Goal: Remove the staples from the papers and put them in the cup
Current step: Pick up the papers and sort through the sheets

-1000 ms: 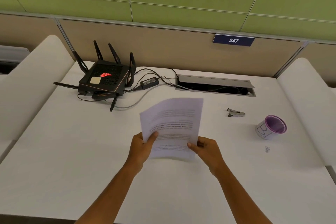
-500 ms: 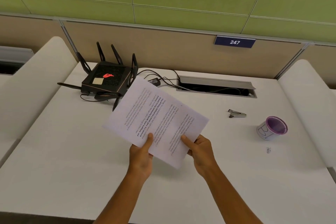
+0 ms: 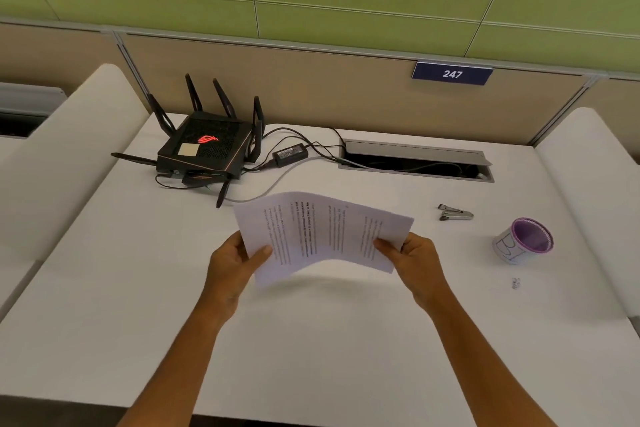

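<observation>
While the wall plate (image 3: pixel 452 73) reads "247", left hand (image 3: pixel 231 263) and right hand (image 3: pixel 415 258) each pinch the papers (image 3: pixel 322 236)

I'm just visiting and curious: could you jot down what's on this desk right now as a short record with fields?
papers: sheets held above the desk, bowed
left hand: grips the left edge
right hand: grips the right edge
staple remover: lying on the desk, untouched
cup: purple-rimmed, tilted, right of the remover
router: black, back left
</observation>
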Demonstrator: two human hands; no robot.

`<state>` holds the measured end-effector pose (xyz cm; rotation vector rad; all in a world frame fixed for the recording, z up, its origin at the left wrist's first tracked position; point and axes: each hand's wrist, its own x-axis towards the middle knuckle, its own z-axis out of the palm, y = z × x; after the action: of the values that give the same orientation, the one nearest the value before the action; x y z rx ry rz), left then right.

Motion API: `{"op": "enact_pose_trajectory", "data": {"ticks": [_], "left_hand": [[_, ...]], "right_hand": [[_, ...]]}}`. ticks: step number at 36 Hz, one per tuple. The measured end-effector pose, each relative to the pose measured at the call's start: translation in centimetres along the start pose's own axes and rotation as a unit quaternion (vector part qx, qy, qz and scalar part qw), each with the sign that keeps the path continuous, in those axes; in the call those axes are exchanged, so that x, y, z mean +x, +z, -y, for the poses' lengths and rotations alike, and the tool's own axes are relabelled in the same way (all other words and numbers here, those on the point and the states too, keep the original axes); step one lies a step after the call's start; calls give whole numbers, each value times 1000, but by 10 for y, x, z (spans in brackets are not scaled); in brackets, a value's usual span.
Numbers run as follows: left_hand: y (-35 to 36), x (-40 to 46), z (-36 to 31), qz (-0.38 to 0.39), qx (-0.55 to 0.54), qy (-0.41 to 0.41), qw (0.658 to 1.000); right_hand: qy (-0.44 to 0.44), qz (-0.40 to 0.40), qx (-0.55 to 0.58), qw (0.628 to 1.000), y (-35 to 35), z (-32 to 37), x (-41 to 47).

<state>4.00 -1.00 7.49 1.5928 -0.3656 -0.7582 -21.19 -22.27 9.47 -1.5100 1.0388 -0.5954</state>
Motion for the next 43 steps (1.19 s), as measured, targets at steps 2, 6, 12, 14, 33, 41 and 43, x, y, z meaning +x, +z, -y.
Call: {"op": "enact_pose_trajectory", "data": {"ticks": [2, 6, 12, 14, 33, 41, 43], "left_hand": [[4, 2, 1, -10, -11, 6, 1000], [9, 6, 17, -23, -7, -15, 1000], [18, 1, 45, -14, 50, -60, 997], [19, 0, 44, -24, 48, -55, 997], [12, -1, 56, -9, 79, -60, 995], [-2, 10, 42, -48, 35, -66, 996], [-4, 11, 40, -50, 33, -56, 997]], "right_hand": [[-6, -3, 6, 1000, -1, -5, -1], [-6, 5, 3, 1000, 2, -26, -4], [62, -3, -2, 998, 10, -70, -9], [64, -21, 5, 998, 9, -70, -10], [61, 16, -13, 998, 2, -63, 3], [-9, 74, -72, 995, -21, -10, 30], [-13, 95, -115, 989, -26, 2, 39]]}}
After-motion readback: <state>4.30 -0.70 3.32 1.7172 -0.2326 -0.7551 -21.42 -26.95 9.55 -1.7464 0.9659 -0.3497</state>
